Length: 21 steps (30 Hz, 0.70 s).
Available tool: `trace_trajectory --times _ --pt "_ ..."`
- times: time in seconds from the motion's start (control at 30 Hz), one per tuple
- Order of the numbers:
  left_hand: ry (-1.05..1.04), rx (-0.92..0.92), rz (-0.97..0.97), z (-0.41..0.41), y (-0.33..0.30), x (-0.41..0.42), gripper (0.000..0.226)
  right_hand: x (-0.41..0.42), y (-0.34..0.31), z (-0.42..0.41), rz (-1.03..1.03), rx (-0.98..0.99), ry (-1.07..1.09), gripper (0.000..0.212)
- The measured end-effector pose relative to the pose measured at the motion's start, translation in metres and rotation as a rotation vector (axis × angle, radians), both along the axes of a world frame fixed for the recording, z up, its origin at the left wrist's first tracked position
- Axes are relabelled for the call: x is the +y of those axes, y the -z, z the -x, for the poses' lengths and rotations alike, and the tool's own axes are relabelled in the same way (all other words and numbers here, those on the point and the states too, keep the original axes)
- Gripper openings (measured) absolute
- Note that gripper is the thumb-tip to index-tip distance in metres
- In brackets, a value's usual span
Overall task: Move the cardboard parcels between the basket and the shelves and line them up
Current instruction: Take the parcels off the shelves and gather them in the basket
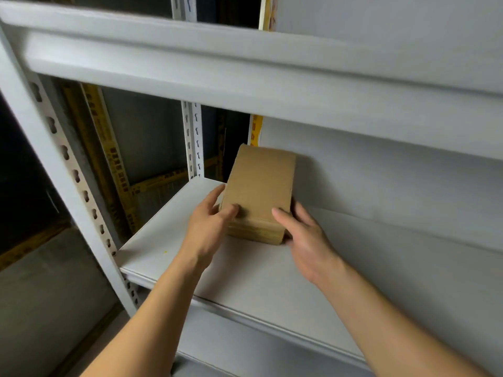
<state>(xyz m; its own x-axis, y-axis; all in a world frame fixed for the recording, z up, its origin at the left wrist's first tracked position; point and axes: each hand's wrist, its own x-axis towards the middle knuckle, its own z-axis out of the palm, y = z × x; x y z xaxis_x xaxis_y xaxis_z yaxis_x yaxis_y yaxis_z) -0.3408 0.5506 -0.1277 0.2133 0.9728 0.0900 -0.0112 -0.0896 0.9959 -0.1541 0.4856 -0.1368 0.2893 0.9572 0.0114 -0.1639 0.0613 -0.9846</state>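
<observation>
No basket is showing, and the parcel's [258,191] far end and right side are lying out of sight. One parcel is sitting on the shelf [245,268] toward its back left, at about 12 o'clock from the hands. The left hand [209,224] is gripping its near left corner, while the right hand [304,238] is holding its near right corner.

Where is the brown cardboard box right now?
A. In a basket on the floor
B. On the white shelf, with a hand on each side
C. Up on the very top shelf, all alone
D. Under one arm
B: the cardboard parcel sits on the white shelf, with the left hand and right hand gripping its two sides.
</observation>
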Motion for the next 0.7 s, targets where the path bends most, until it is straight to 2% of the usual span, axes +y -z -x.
trace_trajectory --times 0.17,0.43,0.7 --pt "0.136 -0.082 -0.026 -0.009 0.012 -0.026 0.065 -0.035 -0.002 -0.020 -0.046 -0.055 -0.028 0.073" --pt "0.284 -0.119 -0.091 -0.072 0.004 -0.097 0.067 -0.140 -0.013 -0.060 -0.123 -0.085 0.166 0.065" --pt "0.538 -0.095 -0.122 -0.170 -0.005 -0.229 0.067 -0.311 -0.020 -0.131 -0.148 -0.119 0.401 0.061"
